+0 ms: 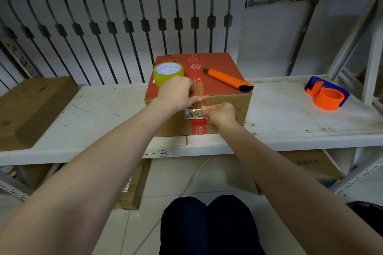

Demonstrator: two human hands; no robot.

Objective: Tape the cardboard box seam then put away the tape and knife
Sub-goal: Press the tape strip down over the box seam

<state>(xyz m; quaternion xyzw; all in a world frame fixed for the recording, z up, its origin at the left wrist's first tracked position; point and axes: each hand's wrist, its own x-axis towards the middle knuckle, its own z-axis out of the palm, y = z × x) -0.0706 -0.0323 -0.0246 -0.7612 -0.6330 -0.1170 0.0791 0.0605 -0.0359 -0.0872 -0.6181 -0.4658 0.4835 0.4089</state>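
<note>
A cardboard box (226, 64) with a red top and a red strip along its seam stands on the white shelf (93, 109). A roll of yellowish clear tape (168, 72) rests on the box's left top, and an orange utility knife (227, 79) lies on its right top, blade end pointing back left. My left hand (176, 93) presses on the box's front top edge at the seam. My right hand (219, 114) is closed against the front face and pinches a strip of clear tape (196, 107) over the seam and a white label.
An orange and blue tape dispenser (327, 95) sits on the shelf at the right. A flat brown carton (31, 107) lies at the left. A white radiator (124, 33) stands behind. More cartons sit under the shelf, and my knees are below.
</note>
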